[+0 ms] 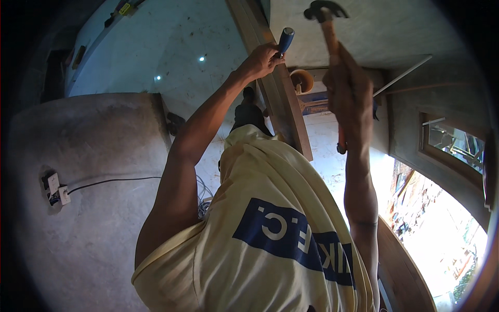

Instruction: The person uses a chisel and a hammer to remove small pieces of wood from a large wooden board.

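Observation:
My left hand (261, 60) is closed around a chisel with a blue handle (286, 41). The handle stands up, slightly tilted, over a long wooden beam (283, 106). Its blade is mostly hidden by my fingers, so I cannot tell whether its edge touches the wood. To the right, my right hand (351, 93) grips a claw hammer (329, 37) by its wooden handle. The dark hammer head is raised, apart from the chisel. The beam runs from the top of the view down toward my body, ending near my shirt.
A round tan container (301, 81) sits just right of the beam. On the left grey wall, a socket with a plug (63, 194) feeds a black cord. A thin white pipe (404, 75) slants near the right wall, by a wood-framed window (453, 141). Bright daylight enters at lower right.

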The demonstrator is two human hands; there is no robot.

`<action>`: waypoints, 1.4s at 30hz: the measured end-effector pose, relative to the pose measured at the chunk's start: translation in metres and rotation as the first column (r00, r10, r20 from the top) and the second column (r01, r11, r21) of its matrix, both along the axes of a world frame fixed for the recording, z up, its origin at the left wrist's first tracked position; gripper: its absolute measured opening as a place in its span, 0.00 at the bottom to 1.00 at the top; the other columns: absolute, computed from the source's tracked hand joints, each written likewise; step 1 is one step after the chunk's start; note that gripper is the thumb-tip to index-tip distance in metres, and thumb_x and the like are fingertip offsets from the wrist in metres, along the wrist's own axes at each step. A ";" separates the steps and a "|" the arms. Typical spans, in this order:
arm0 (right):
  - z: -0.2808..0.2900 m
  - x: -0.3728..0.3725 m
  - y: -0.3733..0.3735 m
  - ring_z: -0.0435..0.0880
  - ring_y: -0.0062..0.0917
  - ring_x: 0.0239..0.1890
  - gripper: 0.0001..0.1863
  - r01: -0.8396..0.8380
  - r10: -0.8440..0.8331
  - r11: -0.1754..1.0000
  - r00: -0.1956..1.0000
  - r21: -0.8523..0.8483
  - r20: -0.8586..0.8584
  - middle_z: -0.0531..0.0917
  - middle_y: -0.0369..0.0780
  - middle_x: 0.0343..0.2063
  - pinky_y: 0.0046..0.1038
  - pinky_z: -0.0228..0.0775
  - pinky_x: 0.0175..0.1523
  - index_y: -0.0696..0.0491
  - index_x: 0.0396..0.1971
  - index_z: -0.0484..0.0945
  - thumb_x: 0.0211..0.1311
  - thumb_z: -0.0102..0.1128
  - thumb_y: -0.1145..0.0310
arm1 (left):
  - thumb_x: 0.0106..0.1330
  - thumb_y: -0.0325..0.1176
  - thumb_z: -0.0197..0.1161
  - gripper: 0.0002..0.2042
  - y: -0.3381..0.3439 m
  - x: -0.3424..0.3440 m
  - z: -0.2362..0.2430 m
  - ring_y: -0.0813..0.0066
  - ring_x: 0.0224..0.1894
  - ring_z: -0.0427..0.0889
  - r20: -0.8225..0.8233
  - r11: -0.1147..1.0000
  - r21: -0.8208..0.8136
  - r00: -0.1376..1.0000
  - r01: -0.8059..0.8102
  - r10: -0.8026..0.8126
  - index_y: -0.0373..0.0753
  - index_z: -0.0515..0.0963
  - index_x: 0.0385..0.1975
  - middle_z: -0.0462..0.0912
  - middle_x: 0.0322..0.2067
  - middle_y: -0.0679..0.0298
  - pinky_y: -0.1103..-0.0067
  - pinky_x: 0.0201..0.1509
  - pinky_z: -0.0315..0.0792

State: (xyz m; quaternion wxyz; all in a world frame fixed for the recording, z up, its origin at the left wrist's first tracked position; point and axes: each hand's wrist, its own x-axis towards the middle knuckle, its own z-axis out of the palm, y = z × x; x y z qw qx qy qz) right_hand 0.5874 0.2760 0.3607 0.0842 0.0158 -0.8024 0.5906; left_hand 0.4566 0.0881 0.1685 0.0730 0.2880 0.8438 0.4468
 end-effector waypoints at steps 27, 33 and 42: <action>0.000 0.054 0.027 0.54 0.04 0.14 0.21 0.299 -0.203 0.913 0.923 -0.279 0.327 0.60 0.24 0.16 0.12 0.41 0.15 0.56 0.56 0.76 0.76 0.49 0.56 | 0.65 0.16 0.59 0.06 0.003 0.019 -0.005 0.72 0.39 0.83 0.113 0.949 0.315 0.994 -0.030 -0.006 0.32 0.73 0.38 0.76 0.31 0.60 0.76 0.43 0.81; 0.002 0.054 0.023 0.54 0.04 0.14 0.21 0.321 -0.225 0.909 0.914 -0.264 0.338 0.60 0.25 0.16 0.12 0.41 0.15 0.56 0.57 0.75 0.76 0.49 0.56 | 0.66 0.22 0.64 0.06 0.005 0.020 -0.003 0.77 0.34 0.81 0.095 0.987 0.159 0.995 -0.035 0.020 0.34 0.73 0.37 0.78 0.30 0.64 0.77 0.40 0.76; -0.003 0.052 0.025 0.53 0.04 0.14 0.19 0.284 -0.187 0.917 0.927 -0.282 0.326 0.59 0.24 0.16 0.12 0.41 0.15 0.55 0.53 0.77 0.75 0.50 0.56 | 0.67 0.21 0.63 0.05 0.003 0.022 0.003 0.77 0.33 0.79 0.051 0.993 0.119 0.999 -0.022 0.016 0.34 0.73 0.35 0.78 0.29 0.64 0.77 0.39 0.75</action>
